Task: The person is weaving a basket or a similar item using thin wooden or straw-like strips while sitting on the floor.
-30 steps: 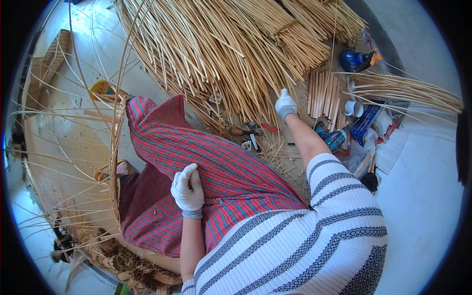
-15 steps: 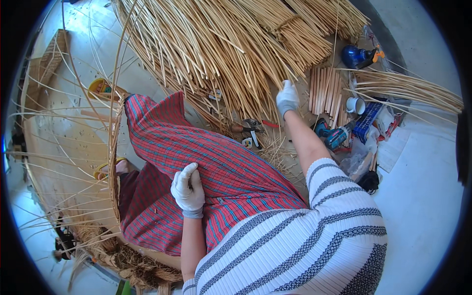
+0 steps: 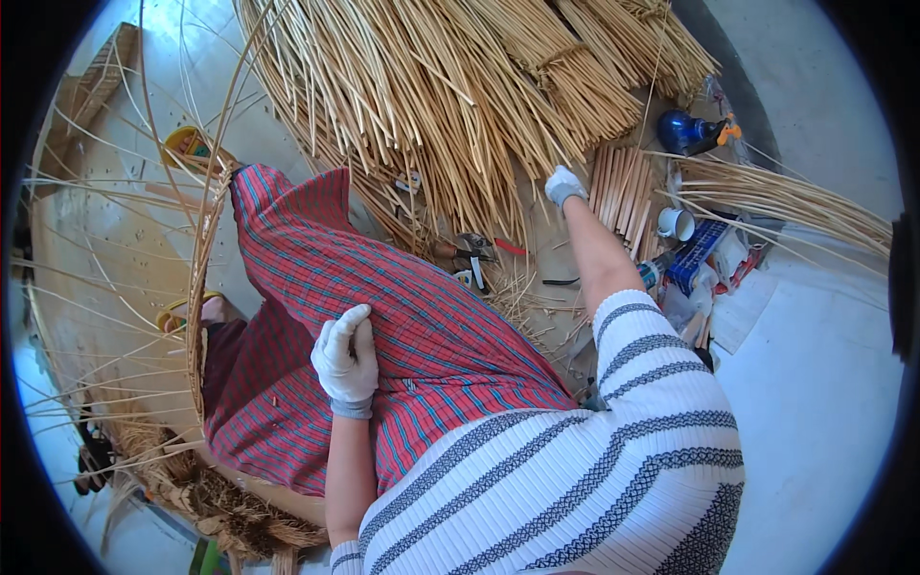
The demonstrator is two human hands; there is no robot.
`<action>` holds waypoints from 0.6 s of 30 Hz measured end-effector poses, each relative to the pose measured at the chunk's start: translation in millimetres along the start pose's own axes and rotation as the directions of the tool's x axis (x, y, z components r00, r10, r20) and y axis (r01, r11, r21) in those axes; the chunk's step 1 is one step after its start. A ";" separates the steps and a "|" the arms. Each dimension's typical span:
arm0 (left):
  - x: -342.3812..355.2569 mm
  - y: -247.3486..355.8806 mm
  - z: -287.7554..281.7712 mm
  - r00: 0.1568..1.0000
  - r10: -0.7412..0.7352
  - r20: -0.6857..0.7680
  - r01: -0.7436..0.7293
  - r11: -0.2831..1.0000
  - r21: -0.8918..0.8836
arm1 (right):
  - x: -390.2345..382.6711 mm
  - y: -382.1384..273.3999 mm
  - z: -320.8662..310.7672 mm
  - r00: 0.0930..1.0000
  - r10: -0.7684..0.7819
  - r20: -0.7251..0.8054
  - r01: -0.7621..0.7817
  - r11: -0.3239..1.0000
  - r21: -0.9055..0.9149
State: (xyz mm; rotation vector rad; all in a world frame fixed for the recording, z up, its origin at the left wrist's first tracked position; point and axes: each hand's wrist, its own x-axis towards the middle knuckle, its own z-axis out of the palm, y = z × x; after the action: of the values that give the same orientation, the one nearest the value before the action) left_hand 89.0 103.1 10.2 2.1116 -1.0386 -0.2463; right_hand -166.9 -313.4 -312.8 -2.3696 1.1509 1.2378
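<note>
My left hand (image 3: pixel 346 360), in a white knit glove, is raised over the red plaid cloth (image 3: pixel 383 297) on my lap. Its fingers are curled together, and nothing shows in them. On the far side, my gloved right hand (image 3: pixel 565 185) is closed at the near ends of a large pile of peeled rattan-like rods (image 3: pixel 412 86); whether it grips one is hidden. Just right of it lies a row of short, thicker sticks (image 3: pixel 621 196). Against the cloth's left side stands a woven rim (image 3: pixel 198 316) with long thin strands sticking out.
Red-handled pliers (image 3: pixel 508 246) and other hand tools lie among cane scraps. A white enamel mug (image 3: pixel 676 224), a blue spray bottle (image 3: pixel 688 132) and a bundle of thin canes (image 3: pixel 795 192) are at right. A yellow bowl (image 3: pixel 189 149) sits far left; fibrous brown material (image 3: pixel 240 508) lies near left.
My right hand has shifted slightly nearer at the rod ends, its forearm now covering the power drill. The left hand keeps its curled shape. The whole view has shifted a little.
</note>
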 end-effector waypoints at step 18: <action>84.9 3.2 -52.3 0.769 -0.356 0.531 0.638 0.484 -0.599 | -288.8 -268.5 -216.0 0.753 -0.593 -0.285 -0.119 -0.549 0.827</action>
State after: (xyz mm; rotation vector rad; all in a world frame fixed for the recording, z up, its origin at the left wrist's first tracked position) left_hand 166.7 67.3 61.4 1.5158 -0.2934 -1.1800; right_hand 61.2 -91.5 4.8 -0.5468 0.5516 -0.0167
